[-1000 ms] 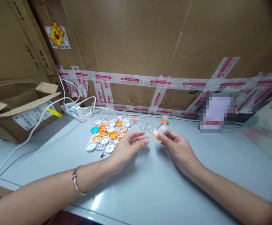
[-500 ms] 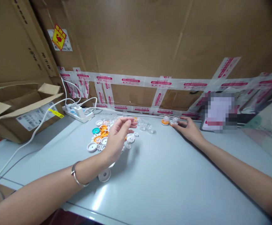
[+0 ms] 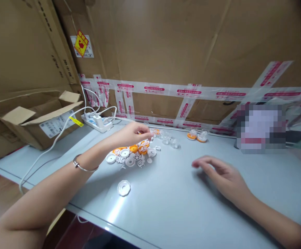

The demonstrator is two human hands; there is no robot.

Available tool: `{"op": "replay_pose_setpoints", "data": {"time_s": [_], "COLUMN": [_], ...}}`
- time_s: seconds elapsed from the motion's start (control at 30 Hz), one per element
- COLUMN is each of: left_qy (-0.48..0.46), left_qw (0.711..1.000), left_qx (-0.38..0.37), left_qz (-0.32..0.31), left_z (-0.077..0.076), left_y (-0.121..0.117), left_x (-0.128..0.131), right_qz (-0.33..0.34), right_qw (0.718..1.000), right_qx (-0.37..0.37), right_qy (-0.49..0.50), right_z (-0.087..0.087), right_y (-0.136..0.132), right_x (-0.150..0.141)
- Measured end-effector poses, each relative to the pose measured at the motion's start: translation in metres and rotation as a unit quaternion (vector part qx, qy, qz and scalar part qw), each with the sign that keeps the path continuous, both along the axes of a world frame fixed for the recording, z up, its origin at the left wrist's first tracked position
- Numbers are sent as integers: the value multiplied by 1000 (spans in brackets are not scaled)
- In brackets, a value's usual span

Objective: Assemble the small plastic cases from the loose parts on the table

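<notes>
My left hand is over the back of a pile of small round plastic parts. Its fingers curl down and close together towards clear and orange pieces; what they grip, if anything, is hidden. Orange rings, white cups and spoked white discs make up the pile. My right hand is above the table on the right, fingers loosely bent and apart from the thumb, with nothing in it. Beyond it stand two clear-topped pieces with orange bases, side by side. A single white scalloped disc lies nearer the front edge.
Several clear plastic cups lie right of my left hand. An open cardboard box and a white power strip with cables sit at the left. Behind the table rises a taped cardboard wall. A blurred-out object stands back right.
My right hand has let go of a clear-and-orange piece beside its twin and drawn back towards me. My left hand has turned palm down over the pile. The view has shifted slightly.
</notes>
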State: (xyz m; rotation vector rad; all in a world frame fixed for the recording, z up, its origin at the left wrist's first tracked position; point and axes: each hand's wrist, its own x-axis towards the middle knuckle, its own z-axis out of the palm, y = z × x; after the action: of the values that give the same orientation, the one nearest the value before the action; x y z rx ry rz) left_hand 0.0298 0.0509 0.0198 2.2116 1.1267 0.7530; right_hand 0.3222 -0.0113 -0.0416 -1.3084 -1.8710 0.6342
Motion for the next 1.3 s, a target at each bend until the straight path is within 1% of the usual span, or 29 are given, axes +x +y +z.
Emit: {"op": "replay_pose_setpoints", "data": {"time_s": [0.07, 0.1, 0.13, 0.2, 0.27, 0.3, 0.4, 0.47, 0.53, 0.57, 0.63, 0.7, 0.8, 0.9, 0.97, 1.03, 1.1, 1.2, 1.23, 1.3], "left_qy": [58, 78, 93, 108, 123, 137, 164, 164, 185, 198, 224, 252, 312, 368, 389, 394, 385, 320, 288, 215], "left_qw": [998, 995, 993, 989, 986, 985, 983, 981, 966, 958, 949, 946, 935, 921, 914, 911, 914, 939, 950, 968], "left_qx": [34, 50, 66, 93, 99, 91, 45, -16, -104, -137, -162, -143, -96, -57, -46, -49, -45, -10, 2, 23], "left_qz": [-18, -26, -35, -48, -54, -57, -69, -102, -146, -156, -152, -145, -143, -116, -106, -111, -117, -122, -124, -128], "left_z": [0, -2, -4, -8, -11, -11, -5, 3, 8, 10, 11, 10, 6, 2, 0, 0, 1, -1, -4, -16], "left_y": [1, 0, -1, -6, -12, -16, -26, -30, -34, -36, -42, -49, -64, -75, -78, -79, -80, -85, -87, -91], "left_x": [-5, -7, -9, -13, -17, -20, -31, -39, -45, -47, -48, -43, -32, -23, -21, -20, -19, -7, -1, 16], "right_qz": [80, 100, 106, 97, 76, 65, 50, 65, 86, 93, 99, 97, 94, 94, 91, 88, 87, 82, 84, 102], "right_qw": [995, 992, 992, 993, 993, 993, 992, 992, 991, 990, 989, 989, 988, 988, 989, 989, 988, 986, 984, 972], "right_qx": [-44, -54, -62, -71, -85, -94, -110, -106, -105, -107, -110, -114, -122, -119, -116, -119, -124, -138, -150, -188], "right_qy": [-44, -45, -33, 3, 28, 35, 41, 28, 7, -2, -13, -18, -24, -19, -11, -6, 1, 33, 51, 98], "right_z": [-2, -3, -4, -7, -10, -11, -11, -11, -10, -9, -9, -9, -8, -7, -7, -8, -8, -8, -8, -9], "right_y": [-8, -10, -11, -9, -5, -3, 0, -1, -3, -4, -5, -5, -6, -5, -5, -4, -4, -7, -10, -17], "right_x": [-12, -17, -22, -30, -34, -34, -32, -30, -28, -28, -28, -28, -28, -29, -29, -28, -28, -29, -30, -33]}}
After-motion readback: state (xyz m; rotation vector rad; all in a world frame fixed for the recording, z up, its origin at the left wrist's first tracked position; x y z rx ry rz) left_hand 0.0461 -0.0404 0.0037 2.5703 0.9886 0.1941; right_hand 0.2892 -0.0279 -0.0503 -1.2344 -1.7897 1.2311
